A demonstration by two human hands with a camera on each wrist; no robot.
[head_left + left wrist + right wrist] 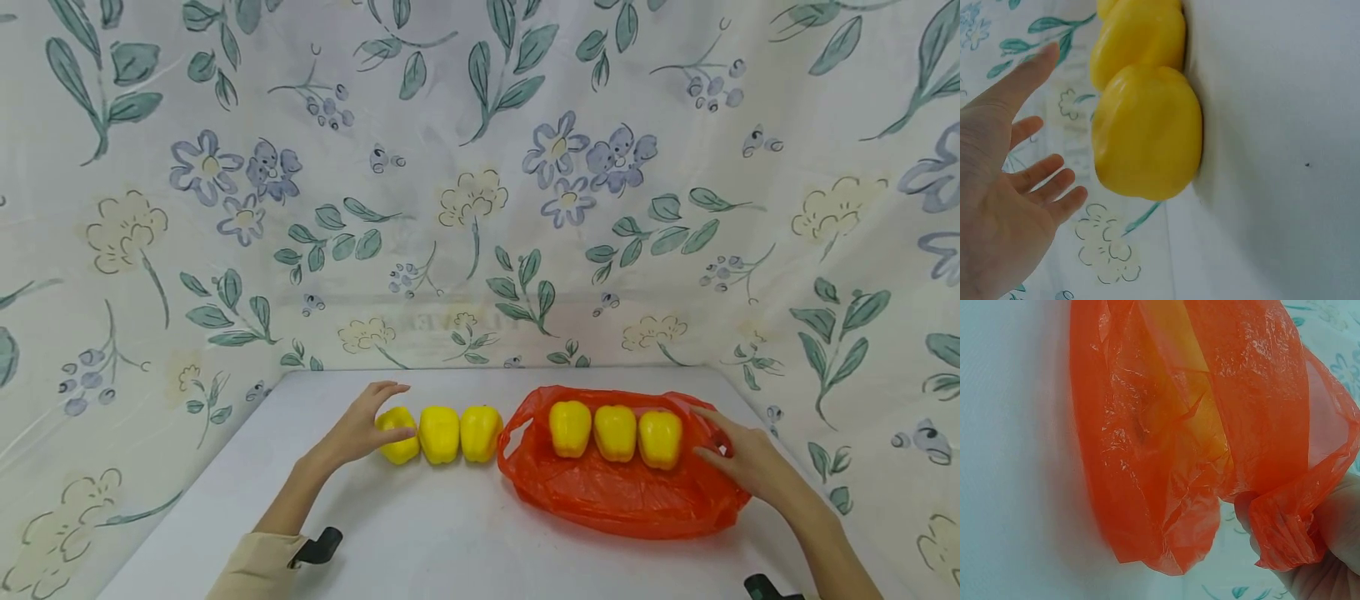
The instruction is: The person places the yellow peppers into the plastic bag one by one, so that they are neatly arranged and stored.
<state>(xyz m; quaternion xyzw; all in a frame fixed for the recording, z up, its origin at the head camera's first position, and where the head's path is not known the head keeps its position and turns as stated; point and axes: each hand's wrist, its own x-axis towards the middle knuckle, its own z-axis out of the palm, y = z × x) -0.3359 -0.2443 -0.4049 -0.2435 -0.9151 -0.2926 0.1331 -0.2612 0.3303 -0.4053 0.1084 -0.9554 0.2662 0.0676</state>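
Three yellow bell peppers stand in a row on the white table; the middle one (439, 435) and the right one (481, 433) show fully in the head view. My left hand (373, 427) is spread beside the leftmost pepper (1147, 132), apart from it in the left wrist view. To the right lies a red plastic bag (622, 504), its mouth spread wide, with three more yellow bell peppers (615, 433) side by side in it. My right hand (742, 457) grips the bag's right handle (1291, 531), bunched between thumb and fingers.
A floral-patterned sheet (465, 217) hangs behind and beside the table (420, 533). The table's far edge runs just behind the peppers and the bag. A black wrist strap piece (318, 547) sits at my left sleeve (258, 567).
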